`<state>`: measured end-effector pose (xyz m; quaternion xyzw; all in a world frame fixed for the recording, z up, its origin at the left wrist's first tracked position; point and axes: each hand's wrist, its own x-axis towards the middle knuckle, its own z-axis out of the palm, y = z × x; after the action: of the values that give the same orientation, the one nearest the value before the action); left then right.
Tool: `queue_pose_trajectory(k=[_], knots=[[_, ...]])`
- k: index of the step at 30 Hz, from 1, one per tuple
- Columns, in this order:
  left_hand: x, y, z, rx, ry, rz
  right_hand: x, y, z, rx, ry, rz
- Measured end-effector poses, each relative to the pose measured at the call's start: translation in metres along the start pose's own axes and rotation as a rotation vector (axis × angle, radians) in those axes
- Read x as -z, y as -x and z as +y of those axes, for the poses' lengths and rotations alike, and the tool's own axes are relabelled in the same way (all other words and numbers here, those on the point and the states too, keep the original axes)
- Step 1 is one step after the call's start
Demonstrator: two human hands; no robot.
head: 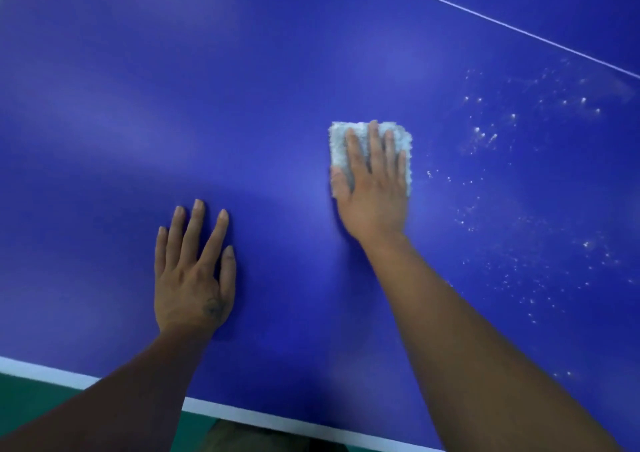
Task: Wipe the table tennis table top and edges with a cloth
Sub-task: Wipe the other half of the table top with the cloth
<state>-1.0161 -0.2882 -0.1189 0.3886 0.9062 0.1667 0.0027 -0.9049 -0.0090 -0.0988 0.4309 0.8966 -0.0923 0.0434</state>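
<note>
While right hand [372,188] presses cloth [337,150] (inboard), white edge [45,372] nearside.

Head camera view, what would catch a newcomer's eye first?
The deep blue table top fills the view, and mid-frame the right hand presses a pale fluffy cloth flat on it. White specks scatter to the cloth's right, while the left hand rests flat nearer the white edge stripe.
</note>
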Motion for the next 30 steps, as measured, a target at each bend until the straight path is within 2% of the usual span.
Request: queue_pose_trajectory(k=[4, 7, 11, 16, 18, 20, 22, 25, 27, 30], knots=[[0.003, -0.001, 0.003, 0.009, -0.001, -0.027, 0.011, -0.001, 0.069, -0.229, -0.001, -0.003], [0.003, -0.002, 0.008, 0.040, -0.018, -0.045, 0.017, 0.017, 0.087, -0.305, 0.026, -0.005], [-0.007, -0.030, 0.051, 0.158, 0.056, -0.008, 0.015, 0.008, 0.050, -0.202, 0.050, -0.044], [-0.037, -0.106, 0.124, -0.026, 0.162, 0.023, 0.016, -0.059, 0.001, -0.097, -0.056, -0.014], [-0.050, -0.136, 0.146, -0.041, 0.134, -0.002, 0.017, -0.081, 0.014, -0.089, -0.056, 0.012], [-0.061, -0.158, 0.163, 0.016, 0.056, -0.065, 0.019, -0.095, 0.045, -0.111, -0.032, 0.032], [-0.070, -0.167, 0.171, 0.082, -0.028, -0.093, 0.021, -0.099, 0.085, -0.162, -0.016, 0.044], [-0.076, -0.168, 0.173, 0.093, -0.069, -0.085, 0.027, -0.089, 0.138, -0.261, 0.016, 0.053], [-0.076, -0.167, 0.173, 0.088, -0.064, -0.074, 0.029, -0.079, 0.150, -0.303, 0.072, 0.043], [-0.075, -0.169, 0.175, 0.095, -0.066, -0.060, 0.026, -0.077, 0.129, -0.243, 0.110, 0.038]])
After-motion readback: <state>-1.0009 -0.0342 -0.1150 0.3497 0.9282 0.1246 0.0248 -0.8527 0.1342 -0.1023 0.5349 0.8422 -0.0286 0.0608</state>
